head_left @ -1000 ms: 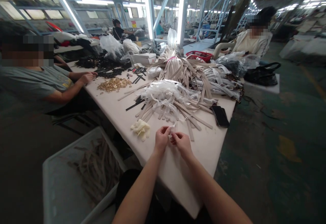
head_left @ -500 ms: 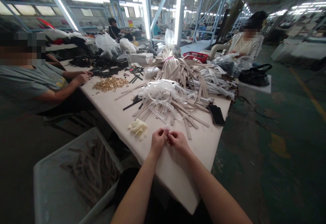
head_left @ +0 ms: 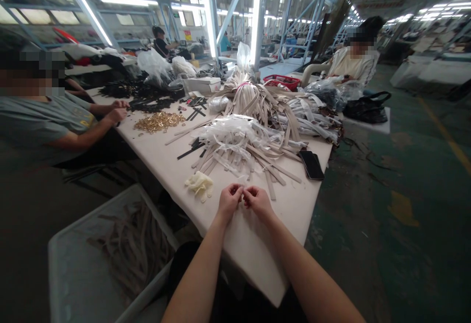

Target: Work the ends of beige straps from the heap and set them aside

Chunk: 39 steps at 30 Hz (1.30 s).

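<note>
My left hand point(head_left: 230, 200) and my right hand point(head_left: 256, 200) meet above the near part of the table, fingertips pinched together. Whatever lies between the fingers is too small or too hidden to name. Just beyond them spreads a heap of beige straps point(head_left: 274, 170), partly covered by clear plastic wrapping point(head_left: 235, 139). A crumpled pale yellow glove point(head_left: 199, 186) lies to the left of my left hand. On the right edge of the table rests a black phone point(head_left: 311, 165).
A pale bin point(head_left: 61, 264) with more straps point(head_left: 136, 244) stands on the floor at left. Gold buckles point(head_left: 158, 122) are piled near a co-worker's hands point(head_left: 118, 111). A red basket point(head_left: 282, 82) and a black bag point(head_left: 368, 108) lie farther back, near another seated person point(head_left: 355, 61).
My hands stay almost in place, the fingertips shifting slightly. A thin pale sliver above my fingertips shows less now. The co-worker's hands at left have moved a little to the left.
</note>
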Each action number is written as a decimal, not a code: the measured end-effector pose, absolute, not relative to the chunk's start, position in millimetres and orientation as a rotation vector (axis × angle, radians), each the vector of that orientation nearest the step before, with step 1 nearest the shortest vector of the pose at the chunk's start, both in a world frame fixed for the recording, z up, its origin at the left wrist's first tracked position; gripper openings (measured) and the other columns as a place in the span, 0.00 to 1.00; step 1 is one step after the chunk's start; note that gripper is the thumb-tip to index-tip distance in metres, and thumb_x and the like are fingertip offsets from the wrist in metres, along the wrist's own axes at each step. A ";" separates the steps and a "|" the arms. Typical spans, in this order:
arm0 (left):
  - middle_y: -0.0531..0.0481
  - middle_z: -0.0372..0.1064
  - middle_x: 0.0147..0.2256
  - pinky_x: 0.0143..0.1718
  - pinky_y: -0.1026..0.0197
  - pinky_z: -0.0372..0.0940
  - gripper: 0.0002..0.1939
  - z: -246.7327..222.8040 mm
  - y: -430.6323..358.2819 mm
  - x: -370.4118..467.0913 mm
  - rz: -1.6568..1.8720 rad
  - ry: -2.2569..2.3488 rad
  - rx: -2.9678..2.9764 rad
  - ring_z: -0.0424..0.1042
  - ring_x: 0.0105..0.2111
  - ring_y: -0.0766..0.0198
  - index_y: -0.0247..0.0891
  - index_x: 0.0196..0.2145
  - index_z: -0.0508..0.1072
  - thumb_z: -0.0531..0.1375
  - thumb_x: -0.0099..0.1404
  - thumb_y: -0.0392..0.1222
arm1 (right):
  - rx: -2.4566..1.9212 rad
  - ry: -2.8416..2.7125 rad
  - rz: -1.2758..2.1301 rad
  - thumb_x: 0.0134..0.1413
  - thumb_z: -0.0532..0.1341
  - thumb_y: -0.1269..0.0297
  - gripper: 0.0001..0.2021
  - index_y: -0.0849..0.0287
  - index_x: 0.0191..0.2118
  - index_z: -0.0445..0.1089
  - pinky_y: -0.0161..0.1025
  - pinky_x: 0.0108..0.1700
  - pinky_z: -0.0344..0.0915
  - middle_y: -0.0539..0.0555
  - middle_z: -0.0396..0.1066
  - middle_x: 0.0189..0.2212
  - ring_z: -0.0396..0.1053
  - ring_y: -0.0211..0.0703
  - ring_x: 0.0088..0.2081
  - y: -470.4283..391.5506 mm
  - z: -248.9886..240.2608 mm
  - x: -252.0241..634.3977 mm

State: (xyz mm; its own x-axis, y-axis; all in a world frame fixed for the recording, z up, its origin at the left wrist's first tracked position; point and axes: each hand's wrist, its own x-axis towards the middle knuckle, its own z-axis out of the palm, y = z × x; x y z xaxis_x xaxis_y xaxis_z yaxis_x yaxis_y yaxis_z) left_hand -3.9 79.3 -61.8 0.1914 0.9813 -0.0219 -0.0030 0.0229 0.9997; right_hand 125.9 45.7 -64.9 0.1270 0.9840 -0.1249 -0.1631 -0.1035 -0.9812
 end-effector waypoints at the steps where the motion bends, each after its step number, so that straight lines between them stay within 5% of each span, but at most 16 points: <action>1: 0.52 0.67 0.22 0.22 0.66 0.57 0.14 -62.0 79.7 -5.1 1.021 1.056 1.287 0.63 0.20 0.68 0.36 0.31 0.75 0.65 0.60 0.52 | -1.234 -0.957 1.265 0.49 0.66 0.45 0.20 0.61 0.28 0.70 0.33 0.20 0.61 0.49 0.70 0.18 0.64 0.36 0.17 45.0 -64.3 126.5; 10: 0.54 0.64 0.18 0.18 0.67 0.49 0.21 -69.7 83.2 -6.1 0.983 1.088 1.223 0.57 0.16 0.71 0.35 0.29 0.74 0.65 0.59 0.59 | -1.243 -0.977 1.270 0.51 0.64 0.42 0.23 0.60 0.26 0.69 0.31 0.17 0.59 0.48 0.68 0.16 0.62 0.34 0.15 47.6 -66.8 127.3; 21: 0.52 0.66 0.20 0.21 0.66 0.55 0.20 -64.5 85.6 -5.4 1.017 1.011 1.199 0.61 0.19 0.69 0.34 0.29 0.75 0.66 0.57 0.57 | -1.183 -0.999 1.302 0.53 0.64 0.45 0.22 0.61 0.24 0.70 0.30 0.17 0.57 0.47 0.65 0.15 0.60 0.32 0.15 47.3 -63.9 129.4; 29: 0.53 0.67 0.22 0.21 0.67 0.54 0.17 -67.4 84.5 -5.1 1.094 1.020 1.178 0.62 0.20 0.70 0.34 0.32 0.76 0.65 0.59 0.53 | -1.214 -0.899 1.322 0.47 0.68 0.47 0.19 0.63 0.30 0.74 0.32 0.21 0.65 0.50 0.70 0.19 0.66 0.36 0.19 56.5 -66.3 130.4; 39: 0.52 0.66 0.22 0.24 0.66 0.56 0.17 -60.9 83.9 -5.9 1.038 0.969 1.279 0.62 0.21 0.68 0.35 0.30 0.76 0.61 0.63 0.54 | -1.196 -0.956 1.251 0.51 0.64 0.47 0.20 0.62 0.25 0.72 0.31 0.16 0.54 0.47 0.64 0.15 0.58 0.33 0.15 53.7 -67.6 128.9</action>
